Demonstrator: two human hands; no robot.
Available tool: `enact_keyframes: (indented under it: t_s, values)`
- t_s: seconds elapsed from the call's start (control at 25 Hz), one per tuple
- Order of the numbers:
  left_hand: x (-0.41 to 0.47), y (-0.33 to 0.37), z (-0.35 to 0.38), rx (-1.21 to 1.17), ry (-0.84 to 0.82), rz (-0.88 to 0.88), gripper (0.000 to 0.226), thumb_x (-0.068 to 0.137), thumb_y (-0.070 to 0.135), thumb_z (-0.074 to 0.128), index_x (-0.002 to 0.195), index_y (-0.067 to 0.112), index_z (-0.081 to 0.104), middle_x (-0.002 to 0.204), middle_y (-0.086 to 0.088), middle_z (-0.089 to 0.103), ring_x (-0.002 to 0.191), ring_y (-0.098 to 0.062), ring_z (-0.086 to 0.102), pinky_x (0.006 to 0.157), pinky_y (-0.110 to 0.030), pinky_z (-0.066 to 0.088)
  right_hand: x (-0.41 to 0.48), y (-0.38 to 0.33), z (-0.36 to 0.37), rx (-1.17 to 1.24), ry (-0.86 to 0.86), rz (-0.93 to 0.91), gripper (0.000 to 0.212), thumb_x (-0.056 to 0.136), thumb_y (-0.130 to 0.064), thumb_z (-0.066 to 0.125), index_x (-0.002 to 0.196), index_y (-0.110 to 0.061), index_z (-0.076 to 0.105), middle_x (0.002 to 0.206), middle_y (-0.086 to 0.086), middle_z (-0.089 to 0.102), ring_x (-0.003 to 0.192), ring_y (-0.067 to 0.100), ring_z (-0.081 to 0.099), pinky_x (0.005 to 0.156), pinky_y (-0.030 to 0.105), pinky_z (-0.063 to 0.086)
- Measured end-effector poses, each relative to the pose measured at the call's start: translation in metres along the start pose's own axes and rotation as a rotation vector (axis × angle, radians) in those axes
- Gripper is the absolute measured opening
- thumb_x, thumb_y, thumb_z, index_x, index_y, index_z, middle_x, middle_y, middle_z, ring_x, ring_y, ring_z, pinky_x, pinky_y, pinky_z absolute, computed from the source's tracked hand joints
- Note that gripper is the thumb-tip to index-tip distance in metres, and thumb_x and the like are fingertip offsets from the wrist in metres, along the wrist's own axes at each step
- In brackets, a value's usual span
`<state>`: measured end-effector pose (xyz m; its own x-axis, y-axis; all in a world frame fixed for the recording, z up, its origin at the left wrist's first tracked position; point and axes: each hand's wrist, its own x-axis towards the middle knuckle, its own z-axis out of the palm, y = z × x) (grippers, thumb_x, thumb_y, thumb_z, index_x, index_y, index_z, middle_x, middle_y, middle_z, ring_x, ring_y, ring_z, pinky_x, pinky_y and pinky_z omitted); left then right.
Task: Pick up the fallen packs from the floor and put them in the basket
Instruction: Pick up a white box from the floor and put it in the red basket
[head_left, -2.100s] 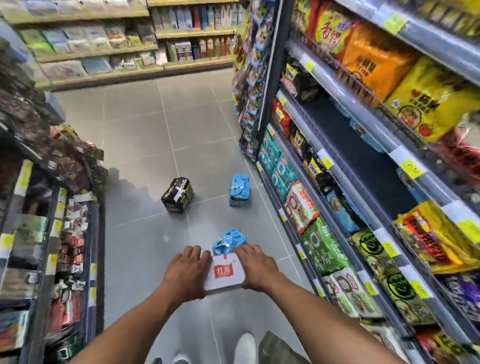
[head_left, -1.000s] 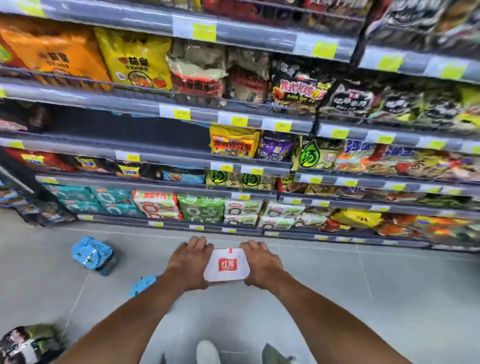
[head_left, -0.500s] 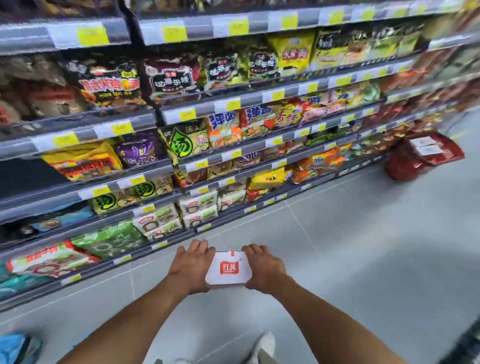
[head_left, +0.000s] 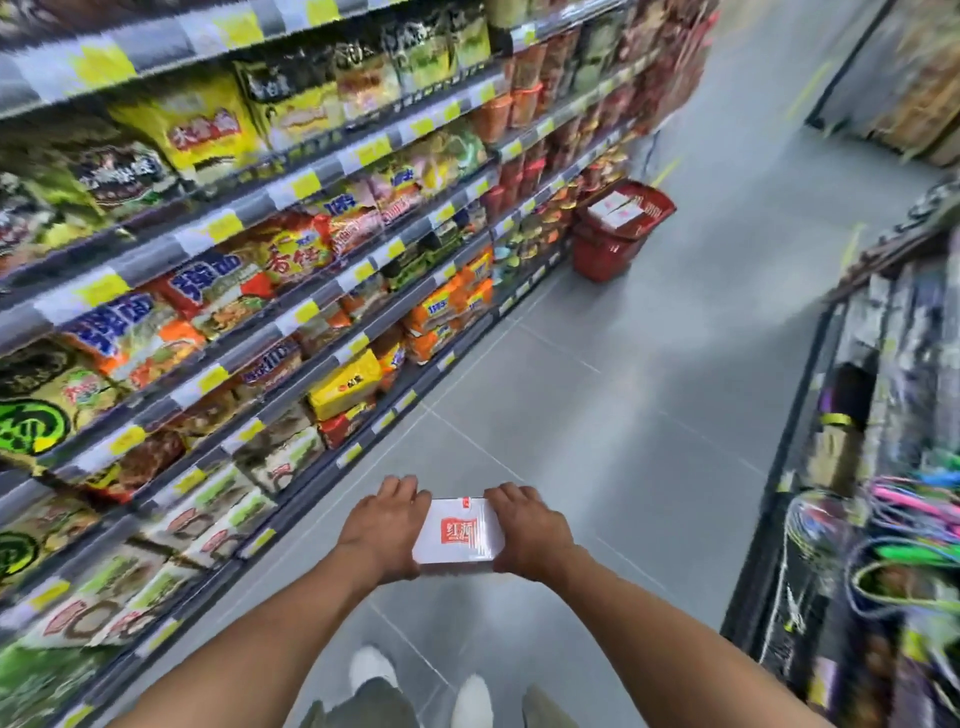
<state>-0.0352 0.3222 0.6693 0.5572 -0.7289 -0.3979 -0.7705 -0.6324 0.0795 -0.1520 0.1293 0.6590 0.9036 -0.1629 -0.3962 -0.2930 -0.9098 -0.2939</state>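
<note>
Fingers of left hand (head_left: 384, 525) and right hand (head_left: 531, 530) grip white pack (head_left: 460, 532).

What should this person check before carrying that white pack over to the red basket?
1. Grip: left hand and right hand both hold the white pack by its sides: ok.
2. The red basket is in sight, standing on the floor: ok.
3. Path across the floor to the basket free of obstacles: ok.
4. Room in the basket, where white packs already lie near the rim: cannot tell.
5. More fallen packs to fetch, none in this view: cannot tell.
</note>
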Motion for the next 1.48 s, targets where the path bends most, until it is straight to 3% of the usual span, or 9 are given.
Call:
enact_keyframes:
  t_s: [0.24, 0.48, 0.76, 1.04, 1.48]
  values:
    - [0.096, 0.014, -0.021, 0.095, 0.026, 0.138, 0.084, 0.064, 0.073, 0.071, 0.127, 0.025, 0.042, 0.119, -0.002, 0.044, 0.113, -0.023, 0.044, 0.080, -0.039, 0.048, 0.035, 0.060, -0.026, 0.039, 0.043, 0.101, 0.079, 0.073, -0.046, 0.083, 0.137, -0.023, 0.042, 0.136, -0.002, 0.049, 0.128, 0.024, 0.044, 0.087, 0.042, 0.053]
    - [0.210, -0.002, -0.064, 0.050, 0.002, 0.234, 0.087, 0.064, 0.065, 0.075, 0.134, 0.026, 0.039, 0.129, -0.001, 0.044, 0.120, -0.023, 0.043, 0.087, -0.040, 0.049, 0.109, 0.101, -0.080, 0.041, 0.032, 0.199, 0.072, 0.075, -0.044, 0.078, 0.134, -0.022, 0.043, 0.131, -0.003, 0.049, 0.123, 0.025, 0.046, 0.080, 0.041, 0.054]
    - [0.326, 0.003, -0.121, 0.067, -0.026, 0.356, 0.086, 0.067, 0.062, 0.074, 0.135, 0.025, 0.038, 0.130, -0.001, 0.047, 0.121, -0.023, 0.043, 0.089, -0.041, 0.049, 0.173, 0.158, -0.138, 0.089, 0.075, 0.319, 0.075, 0.076, -0.041, 0.080, 0.138, -0.022, 0.041, 0.136, -0.004, 0.047, 0.126, 0.025, 0.043, 0.082, 0.043, 0.055]
    - [0.452, 0.067, -0.167, 0.154, -0.056, 0.463, 0.089, 0.071, 0.065, 0.071, 0.141, 0.025, 0.033, 0.130, -0.003, 0.047, 0.122, -0.024, 0.044, 0.090, -0.040, 0.047, 0.220, 0.264, -0.170, 0.161, 0.129, 0.416, 0.082, 0.072, -0.055, 0.081, 0.136, -0.024, 0.040, 0.131, -0.002, 0.049, 0.120, 0.024, 0.047, 0.083, 0.043, 0.054]
    - [0.676, 0.185, -0.266, 0.209, -0.055, 0.453, 0.083, 0.073, 0.060, 0.072, 0.138, 0.024, 0.036, 0.128, -0.005, 0.047, 0.121, -0.027, 0.043, 0.084, -0.040, 0.046, 0.314, 0.468, -0.289, 0.216, 0.200, 0.465, 0.074, 0.076, -0.041, 0.079, 0.136, -0.025, 0.039, 0.135, -0.005, 0.047, 0.126, 0.024, 0.042, 0.077, 0.041, 0.052]
